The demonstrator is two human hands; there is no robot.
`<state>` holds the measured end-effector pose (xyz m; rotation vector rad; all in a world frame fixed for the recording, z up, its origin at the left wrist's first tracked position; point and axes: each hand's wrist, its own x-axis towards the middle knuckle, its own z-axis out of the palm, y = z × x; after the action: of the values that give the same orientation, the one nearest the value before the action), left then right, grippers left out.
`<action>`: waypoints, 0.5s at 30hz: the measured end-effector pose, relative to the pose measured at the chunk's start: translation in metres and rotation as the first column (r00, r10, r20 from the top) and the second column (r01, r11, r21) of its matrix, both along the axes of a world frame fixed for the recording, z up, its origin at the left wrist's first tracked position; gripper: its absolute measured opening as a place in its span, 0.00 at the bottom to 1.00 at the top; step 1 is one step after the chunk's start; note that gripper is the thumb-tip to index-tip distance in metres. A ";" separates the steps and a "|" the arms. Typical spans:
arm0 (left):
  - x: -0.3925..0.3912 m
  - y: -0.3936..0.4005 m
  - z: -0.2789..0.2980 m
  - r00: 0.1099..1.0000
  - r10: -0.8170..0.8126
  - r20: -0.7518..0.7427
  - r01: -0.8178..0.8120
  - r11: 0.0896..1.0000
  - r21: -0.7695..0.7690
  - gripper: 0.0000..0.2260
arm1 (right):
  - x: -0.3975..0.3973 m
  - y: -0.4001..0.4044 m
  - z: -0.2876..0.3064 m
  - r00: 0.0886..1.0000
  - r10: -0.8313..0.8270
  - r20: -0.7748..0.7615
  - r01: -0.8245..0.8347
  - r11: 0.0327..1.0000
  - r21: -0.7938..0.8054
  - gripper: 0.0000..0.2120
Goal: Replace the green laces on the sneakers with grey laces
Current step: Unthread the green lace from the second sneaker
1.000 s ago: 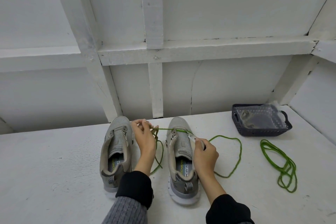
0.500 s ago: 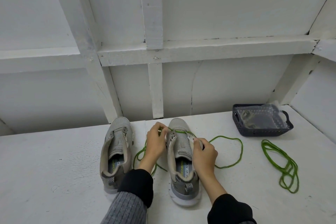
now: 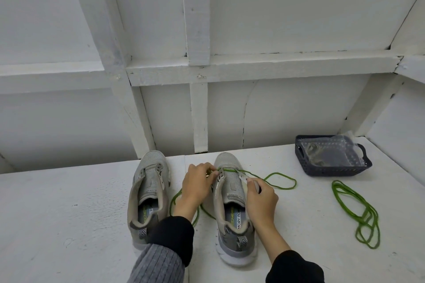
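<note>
Two grey sneakers stand side by side on the white table. The left sneaker [image 3: 149,193] has no lace in it. The right sneaker [image 3: 232,209] still carries a green lace [image 3: 279,179] through its front eyelets, with loose loops trailing on both sides. My left hand [image 3: 197,185] pinches that lace at the shoe's left eyelet row near the toe. My right hand [image 3: 261,197] grips the right eyelet flap of the same shoe. A second green lace [image 3: 354,211] lies loose in a heap at the right.
A dark plastic basket [image 3: 333,170] holding a clear bag stands at the back right. A white panelled wall with beams rises directly behind the table.
My left hand has moved right, from beside the left sneaker to the right sneaker's left eyelets. The green lace's left loop has slackened onto the table. My right hand has stayed put.
</note>
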<state>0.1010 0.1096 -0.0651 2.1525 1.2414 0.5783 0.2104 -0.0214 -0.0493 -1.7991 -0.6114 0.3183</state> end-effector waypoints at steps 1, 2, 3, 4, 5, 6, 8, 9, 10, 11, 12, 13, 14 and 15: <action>0.002 -0.001 -0.002 0.999 0.004 0.047 -0.004 1.000 -0.010 0.05 | 0.000 0.000 0.000 1.000 -0.002 0.001 0.002 1.000 0.000 0.11; 0.004 -0.002 -0.004 0.987 0.028 0.158 -0.022 0.999 -0.039 0.06 | 0.001 0.000 -0.001 1.000 -0.006 0.000 0.006 1.000 0.002 0.11; 0.003 -0.004 -0.004 0.953 0.078 0.294 -0.053 0.994 -0.094 0.07 | 0.002 0.000 -0.002 1.000 -0.013 -0.002 0.013 1.000 0.005 0.11; 0.002 -0.006 0.000 0.894 0.148 0.423 -0.083 0.982 -0.168 0.08 | 0.002 0.000 -0.003 1.000 -0.018 -0.003 0.018 1.000 0.007 0.11; 0.001 -0.008 0.006 0.815 0.225 0.535 -0.104 0.964 -0.246 0.07 | 0.002 0.000 -0.004 1.000 -0.023 -0.005 0.023 1.000 0.008 0.11; 0.000 -0.009 0.011 0.719 0.303 0.626 -0.106 0.937 -0.332 0.07 | 0.003 0.000 -0.003 1.000 -0.024 -0.002 0.024 1.000 0.007 0.11; -0.004 -0.008 0.023 0.500 0.444 0.744 -0.064 0.875 -0.479 0.07 | 0.003 0.000 -0.003 1.000 -0.018 0.011 0.017 1.000 0.003 0.12; -0.006 -0.007 0.028 0.434 0.481 0.762 -0.062 0.860 -0.507 0.08 | 0.002 -0.001 -0.002 1.000 -0.013 0.013 0.013 1.000 -0.003 0.12; -0.009 -0.005 0.032 0.431 0.488 0.759 -0.099 0.861 -0.498 0.09 | 0.002 -0.001 -0.001 1.000 -0.005 0.012 0.005 1.000 -0.010 0.12; -0.011 -0.002 0.032 0.492 0.462 0.738 -0.155 0.881 -0.448 0.09 | 0.002 -0.001 0.000 1.000 0.003 0.011 -0.002 1.000 -0.016 0.12; -0.013 0.000 0.030 0.602 0.400 0.691 -0.199 0.913 -0.355 0.09 | 0.001 -0.001 0.001 1.000 0.008 0.012 -0.008 1.000 -0.019 0.12; -0.014 0.002 0.027 0.745 0.306 0.593 -0.200 0.950 -0.239 0.08 | 0.002 -0.001 0.001 1.000 0.010 0.015 -0.010 1.000 -0.023 0.12; -0.014 0.002 0.023 0.883 0.202 0.423 -0.160 0.978 -0.133 0.08 | 0.002 0.000 0.001 1.000 0.011 0.021 -0.010 1.000 -0.029 0.12; -0.013 0.002 0.016 0.970 0.110 0.217 -0.101 0.994 -0.051 0.08 | 0.002 0.000 0.001 1.000 0.010 0.027 -0.009 0.999 -0.037 0.12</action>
<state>0.0885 0.1120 -0.0490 1.9386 1.2386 0.8065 0.2125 -0.0213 -0.0488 -1.8385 -0.6370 0.3140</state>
